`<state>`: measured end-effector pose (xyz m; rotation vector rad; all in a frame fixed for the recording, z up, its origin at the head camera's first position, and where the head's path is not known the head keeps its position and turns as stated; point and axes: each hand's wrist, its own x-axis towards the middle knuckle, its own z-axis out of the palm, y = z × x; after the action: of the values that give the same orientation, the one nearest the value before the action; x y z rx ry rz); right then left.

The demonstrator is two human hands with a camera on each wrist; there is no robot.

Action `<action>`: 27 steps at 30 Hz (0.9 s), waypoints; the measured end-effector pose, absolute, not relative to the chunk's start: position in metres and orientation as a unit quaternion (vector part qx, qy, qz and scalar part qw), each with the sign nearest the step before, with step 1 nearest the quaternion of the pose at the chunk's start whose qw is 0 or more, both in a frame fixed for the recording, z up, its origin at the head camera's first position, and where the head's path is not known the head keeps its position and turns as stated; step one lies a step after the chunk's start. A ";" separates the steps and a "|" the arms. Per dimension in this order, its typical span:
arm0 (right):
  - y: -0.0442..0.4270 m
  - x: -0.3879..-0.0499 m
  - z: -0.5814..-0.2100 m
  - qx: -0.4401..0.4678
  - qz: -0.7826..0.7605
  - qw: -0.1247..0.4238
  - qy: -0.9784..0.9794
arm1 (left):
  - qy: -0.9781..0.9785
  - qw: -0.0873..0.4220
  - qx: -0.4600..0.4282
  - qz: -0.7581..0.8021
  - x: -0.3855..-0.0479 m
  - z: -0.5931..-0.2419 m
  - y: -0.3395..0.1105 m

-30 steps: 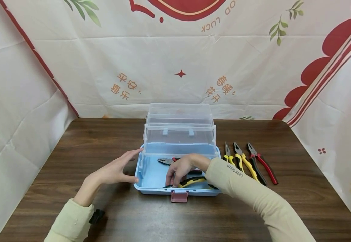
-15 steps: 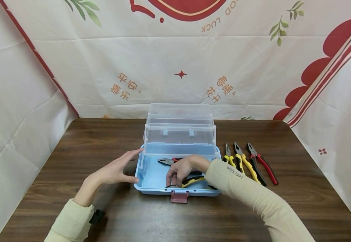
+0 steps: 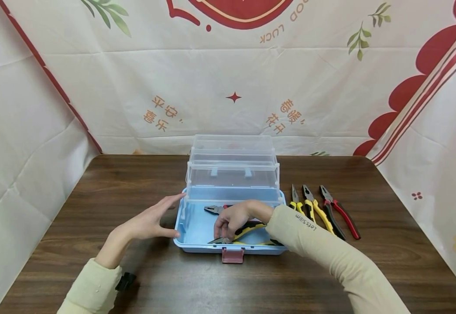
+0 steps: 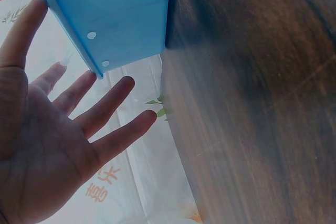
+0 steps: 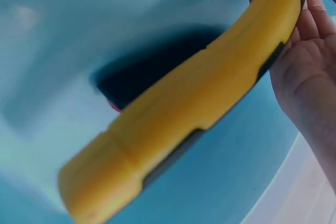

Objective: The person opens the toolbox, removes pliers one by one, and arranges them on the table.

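A light blue toolbox (image 3: 196, 249) stands with its clear trays lifted at the back. Inside it, my right hand (image 3: 231, 220) grips yellow-and-black pliers (image 3: 250, 226) near the head, whose tip shows by the front wall. In the right wrist view, one handle of these pliers (image 5: 173, 114) crosses close to the camera above the blue floor. Behind the hand lies another pair of pliers (image 3: 213, 209) with some red on its handle, partly hidden. My left hand (image 3: 149, 224) has spread fingers, with thumb and fingertips at the box's left rim; the left wrist view shows its bare palm (image 4: 52, 145).
On the dark wood table (image 3: 133, 183), right of the box, lie two yellow-and-black pliers, one needle-nose (image 3: 296, 198) and one broader (image 3: 317, 209), and red-and-black pliers (image 3: 339, 211). A dark red latch (image 3: 232, 256) hangs open in front. A printed cloth (image 3: 133, 87) stands behind.
The gripped pliers have shifted inside the box: their handles sit higher and farther apart in view, and more of the tip shows at the left. My left hand has stayed at the rim.
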<state>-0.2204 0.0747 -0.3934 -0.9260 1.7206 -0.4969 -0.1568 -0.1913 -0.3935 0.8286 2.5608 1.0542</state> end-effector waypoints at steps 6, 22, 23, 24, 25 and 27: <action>0.073 -0.218 -0.385 -0.402 -0.199 0.518 0.729 | 0.879 0.130 0.282 0.363 -0.157 -0.393 -0.191; 0.071 -0.214 -0.354 -0.440 -0.242 0.504 0.703 | 0.879 0.125 0.286 0.362 -0.156 -0.393 -0.191; 0.071 -0.215 -0.352 -0.440 -0.248 0.501 0.702 | 0.879 0.125 0.286 0.362 -0.156 -0.393 -0.191; 0.071 -0.215 -0.350 -0.441 -0.254 0.499 0.701 | 0.879 0.125 0.286 0.362 -0.156 -0.393 -0.191; 0.071 -0.215 -0.348 -0.444 -0.259 0.495 0.701 | 0.879 0.124 0.286 0.361 -0.156 -0.392 -0.190; 0.073 -0.217 -0.343 -0.452 -0.270 0.483 0.700 | 0.879 0.123 0.287 0.360 -0.156 -0.392 -0.190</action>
<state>-0.2166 0.0728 -0.3435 -1.1005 1.7050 -0.6572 -0.1564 -0.1902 -0.3919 0.8369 2.5647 1.0498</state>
